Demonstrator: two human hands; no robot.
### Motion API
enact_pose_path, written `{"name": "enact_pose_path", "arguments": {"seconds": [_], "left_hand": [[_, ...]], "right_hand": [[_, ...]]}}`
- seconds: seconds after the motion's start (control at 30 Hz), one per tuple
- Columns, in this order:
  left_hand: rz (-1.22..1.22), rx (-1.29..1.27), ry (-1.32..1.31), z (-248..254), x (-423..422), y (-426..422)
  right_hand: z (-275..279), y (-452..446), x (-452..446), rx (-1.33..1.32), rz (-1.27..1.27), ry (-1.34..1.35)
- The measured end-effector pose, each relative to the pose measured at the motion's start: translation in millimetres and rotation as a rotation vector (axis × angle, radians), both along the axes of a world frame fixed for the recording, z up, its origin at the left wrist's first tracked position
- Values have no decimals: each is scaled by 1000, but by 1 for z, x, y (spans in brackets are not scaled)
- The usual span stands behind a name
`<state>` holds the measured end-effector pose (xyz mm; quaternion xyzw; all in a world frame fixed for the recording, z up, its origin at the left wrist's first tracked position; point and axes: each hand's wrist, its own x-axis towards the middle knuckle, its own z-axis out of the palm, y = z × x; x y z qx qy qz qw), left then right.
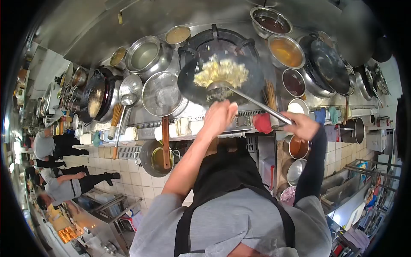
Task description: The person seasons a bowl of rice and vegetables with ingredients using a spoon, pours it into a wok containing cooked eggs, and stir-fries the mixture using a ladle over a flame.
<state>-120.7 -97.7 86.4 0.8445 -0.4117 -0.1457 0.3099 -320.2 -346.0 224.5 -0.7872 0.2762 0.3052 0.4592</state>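
Observation:
A dark wok [188,88] sits at the burner, with a loose heap of pale yellow, chopped-looking food [222,70] blurred by motion in it. At the wok's near edge my left hand [220,117] is closed on it; the exact grip is hidden. My right hand [302,126] is wrapped round the end of a long-handled metal ladle [257,103]. The ladle's bowl rests against the near side of the food, its back facing me.
Left of the wok are a mesh strainer [162,93], a perforated skimmer [130,85] and a pot of pale liquid [145,55]. Bowls of amber liquid [286,51] and dark sauce [293,82] stand right. A red cloth [262,123] lies on the front ledge. Other people [64,182] are far left.

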Motion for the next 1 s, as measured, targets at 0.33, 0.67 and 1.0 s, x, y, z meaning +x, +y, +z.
{"name": "enact_pose_path", "arguments": {"seconds": [0.33, 0.67, 1.0], "left_hand": [[-91, 60, -58, -52, -2, 23], [-78, 10, -12, -139, 66, -23], [-78, -65, 11, -132, 64, -22]], "right_hand": [[-92, 33, -40, -65, -159, -546], [-224, 36, 100, -652, -80, -370], [-203, 39, 61, -592, 172, -670]]}}
